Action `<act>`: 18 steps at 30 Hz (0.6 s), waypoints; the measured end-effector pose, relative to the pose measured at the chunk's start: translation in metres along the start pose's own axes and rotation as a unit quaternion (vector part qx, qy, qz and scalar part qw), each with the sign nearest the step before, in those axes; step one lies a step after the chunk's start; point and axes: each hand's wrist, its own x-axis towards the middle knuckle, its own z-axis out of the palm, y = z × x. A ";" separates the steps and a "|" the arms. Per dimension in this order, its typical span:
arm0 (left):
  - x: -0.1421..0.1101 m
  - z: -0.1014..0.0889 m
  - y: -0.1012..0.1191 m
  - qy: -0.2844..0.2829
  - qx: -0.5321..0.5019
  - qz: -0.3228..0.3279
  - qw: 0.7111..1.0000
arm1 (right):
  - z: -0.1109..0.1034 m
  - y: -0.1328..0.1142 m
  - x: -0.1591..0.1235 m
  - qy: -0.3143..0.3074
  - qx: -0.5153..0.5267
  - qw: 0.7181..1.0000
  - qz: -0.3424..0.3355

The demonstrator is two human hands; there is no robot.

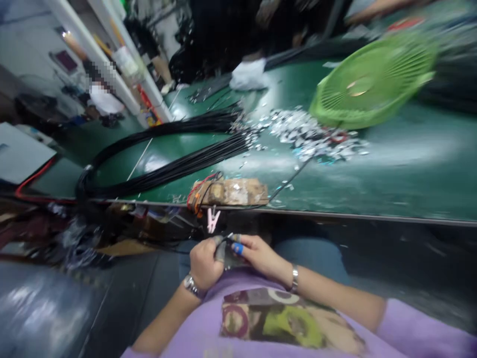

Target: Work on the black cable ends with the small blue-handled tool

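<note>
Close in front of my body, my left hand point(206, 262) is closed around a thin black cable point(173, 245), which trails off to the left. My right hand point(261, 256) pinches at the cable's end beside it, where a small pale bit shows between the fingers. Coverings wrap some fingertips, a blue one on the right thumb. Just beyond my hands, a pink clothespin point(212, 220) hangs at the table edge below a worn wooden block point(238, 192) with red and black wires. Blur hides the cable end's detail.
A long looped bundle of black cables point(179, 161) lies on the green table point(402, 169). Several small whitish pieces point(298, 129) are heaped by a tilted green plastic basket point(376, 82). Behind it is a white crumpled bag point(248, 74). Another person's arm point(376, 10) shows top right.
</note>
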 end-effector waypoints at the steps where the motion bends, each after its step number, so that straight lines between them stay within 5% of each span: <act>1: 0.001 0.000 -0.002 0.002 -0.003 0.004 1.000 | 0.001 0.000 0.001 0.005 0.000 1.000 0.000; 11: 0.017 0.015 -0.024 0.008 0.020 0.022 1.000 | -0.006 -0.006 0.012 0.060 -0.008 0.998 0.021; 15: 0.028 0.014 -0.021 -0.056 -0.111 -0.069 0.990 | -0.011 -0.004 0.011 0.069 0.001 0.998 0.007; 18: 0.035 0.009 -0.017 -0.130 -0.272 -0.185 0.935 | -0.016 -0.001 0.009 0.058 -0.048 0.997 -0.026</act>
